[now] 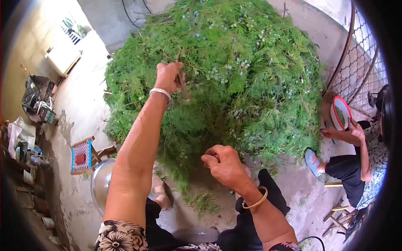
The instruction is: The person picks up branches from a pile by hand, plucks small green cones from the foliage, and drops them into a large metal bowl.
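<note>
A large heap of green conifer cuttings (268, 79) with small pale blue berries lies in front of me. My left hand (169, 77), a silver bangle on its wrist, is closed around the brown woody stem of a conifer branch (181, 85). The branch's feathery foliage seems to hang below, blurred into the heap. Nearer to me, my right hand (224, 165) is held over the heap's front edge, with a gold bangle on the wrist. Its fingers are curled with thumb and forefinger together; anything between them is hidden.
At right another person's hand (356, 129) is beside a red-rimmed white basket (340, 112). A woven stool (81, 157) and a metal bowl (100, 184) stand left of my legs. Wire mesh (360, 62) leans at upper right. Loose sprigs (203, 203) lie between my feet.
</note>
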Motion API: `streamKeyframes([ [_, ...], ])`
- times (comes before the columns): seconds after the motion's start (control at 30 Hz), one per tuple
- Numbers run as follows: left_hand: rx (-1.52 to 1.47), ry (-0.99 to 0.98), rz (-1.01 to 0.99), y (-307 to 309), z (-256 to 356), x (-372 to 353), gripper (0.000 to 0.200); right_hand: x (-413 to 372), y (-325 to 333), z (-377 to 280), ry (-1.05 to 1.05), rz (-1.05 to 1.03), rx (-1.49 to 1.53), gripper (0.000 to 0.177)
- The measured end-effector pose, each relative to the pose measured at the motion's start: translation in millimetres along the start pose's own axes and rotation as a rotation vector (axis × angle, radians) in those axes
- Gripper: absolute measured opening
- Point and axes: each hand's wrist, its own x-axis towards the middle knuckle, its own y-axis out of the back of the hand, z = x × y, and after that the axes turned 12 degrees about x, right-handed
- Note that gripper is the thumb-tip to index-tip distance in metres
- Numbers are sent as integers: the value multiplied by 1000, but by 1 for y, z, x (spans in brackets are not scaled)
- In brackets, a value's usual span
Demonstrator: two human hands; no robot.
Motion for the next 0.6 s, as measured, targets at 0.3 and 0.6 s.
streamKeyframes([
  [0.3,804,-911,261,26,-193,-79,29,13,8,0,35,34,11,16],
  [0.6,-144,207,183,101,-244,-295,31,14,7,15,152,56,-98,18],
])
